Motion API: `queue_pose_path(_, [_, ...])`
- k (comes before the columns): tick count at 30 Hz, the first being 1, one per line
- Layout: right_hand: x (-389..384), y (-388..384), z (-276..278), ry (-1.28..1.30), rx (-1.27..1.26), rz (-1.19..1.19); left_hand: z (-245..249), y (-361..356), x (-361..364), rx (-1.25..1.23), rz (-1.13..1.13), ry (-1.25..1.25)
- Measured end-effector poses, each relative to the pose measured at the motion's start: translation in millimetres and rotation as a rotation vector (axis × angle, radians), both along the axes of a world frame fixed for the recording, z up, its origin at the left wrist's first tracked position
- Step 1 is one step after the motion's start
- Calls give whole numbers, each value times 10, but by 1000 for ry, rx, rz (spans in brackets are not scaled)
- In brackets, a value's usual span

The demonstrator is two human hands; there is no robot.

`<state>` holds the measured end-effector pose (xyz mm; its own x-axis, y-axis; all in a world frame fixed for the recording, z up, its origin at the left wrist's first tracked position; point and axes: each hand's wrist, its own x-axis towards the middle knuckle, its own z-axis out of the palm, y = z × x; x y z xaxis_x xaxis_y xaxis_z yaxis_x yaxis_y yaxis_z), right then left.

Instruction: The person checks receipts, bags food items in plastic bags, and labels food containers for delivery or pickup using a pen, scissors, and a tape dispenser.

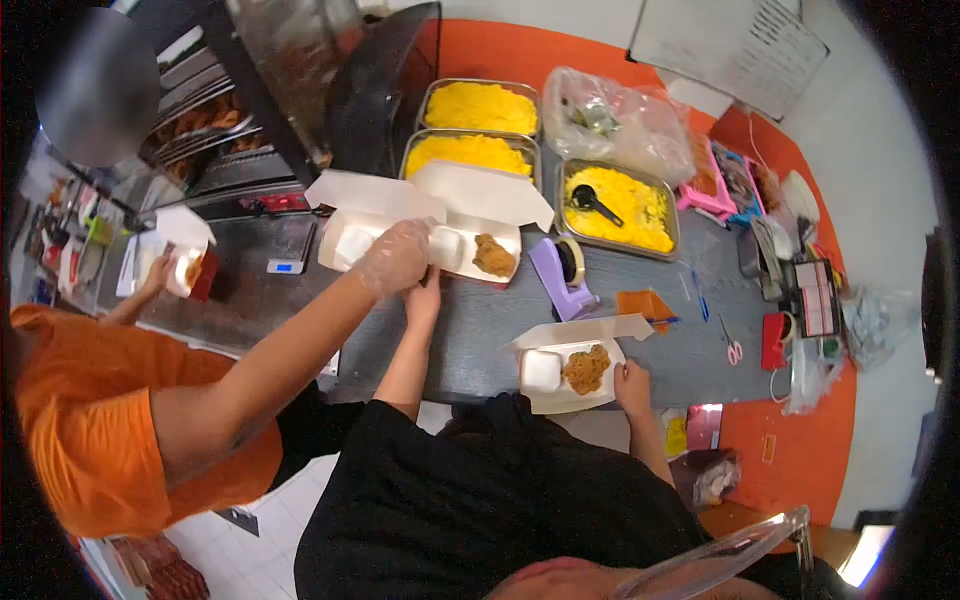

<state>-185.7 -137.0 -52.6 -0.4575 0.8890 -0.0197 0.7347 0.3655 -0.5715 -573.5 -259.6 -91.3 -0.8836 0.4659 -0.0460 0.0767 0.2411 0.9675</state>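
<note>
My right hand (632,388) grips the right side of an open takeaway box (572,402). Inside lie a white wrapped bundle (542,371) and a piece of fried chicken (587,370). Farther off, my left hand (422,296) is closed at the front left corner of a second open takeaway box (485,278), its fingertips partly hidden. That box also holds a white bundle (445,247) and fried chicken (492,256). A co-worker's gloved hand (395,258) reaches just above my left hand, over a third open box (345,225) with a white bundle.
Trays of yellow food (480,108) stand at the back; another tray (620,205) has a black scoop (596,204). Nearby are a purple tape dispenser (562,285), scissors (733,345) and a digital scale (290,247). An orange-shirted co-worker (150,420) stands close on my left, holding another box.
</note>
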Motion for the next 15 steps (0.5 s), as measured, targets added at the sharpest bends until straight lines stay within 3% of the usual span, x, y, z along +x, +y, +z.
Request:
queue_pose_path(2, [124, 31, 0, 50, 141, -3, -15, 167, -23, -69, 4, -48])
queue_pose_path(4, [221, 98, 34, -9, 79, -52, 45, 314, 97, -284, 235, 100])
queue_pose_path(9, [418, 255, 113, -12, 62, -115, -65, 230, 74, -37, 150, 4])
queue_pose_path(11, [574, 376, -43, 122, 200, -126, -153, 87, 183, -75, 133, 56])
queue_pose_path(15, [722, 589, -9, 63, 201, -142, 70, -158, 801, -206, 174, 142])
